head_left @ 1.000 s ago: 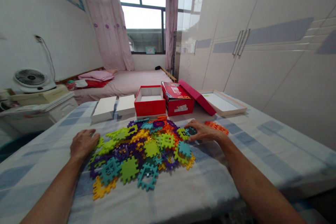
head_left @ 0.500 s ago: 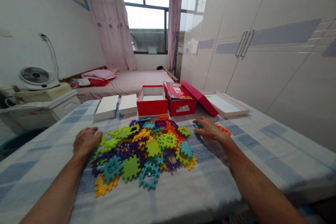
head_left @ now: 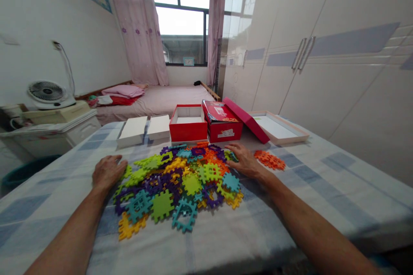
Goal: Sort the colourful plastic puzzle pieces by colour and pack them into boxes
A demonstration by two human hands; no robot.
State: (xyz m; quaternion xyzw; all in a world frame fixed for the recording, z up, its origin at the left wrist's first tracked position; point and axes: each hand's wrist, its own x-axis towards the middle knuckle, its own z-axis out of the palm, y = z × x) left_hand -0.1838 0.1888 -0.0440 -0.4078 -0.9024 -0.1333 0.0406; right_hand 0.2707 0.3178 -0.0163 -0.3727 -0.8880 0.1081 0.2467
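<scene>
A pile of flat interlocking plastic pieces (head_left: 180,180) in green, teal, purple, yellow and orange lies on the checked tablecloth (head_left: 290,206). My left hand (head_left: 108,172) rests at the pile's left edge, fingers curled onto green pieces. My right hand (head_left: 243,161) lies flat at the pile's right edge, fingers stretched toward the pieces near the red boxes. A small separate heap of orange pieces (head_left: 270,160) sits just right of my right hand.
Two red boxes (head_left: 189,129) (head_left: 224,124) stand behind the pile, with a leaning red lid (head_left: 247,120) and a shallow tray (head_left: 279,128) at the right. Two white boxes (head_left: 132,131) lie at the back left. A fan (head_left: 48,93), a bed and wardrobes surround the table.
My right hand moved out to the right near the orange heap, then came back left to the pile's edge. The left hand stayed put.
</scene>
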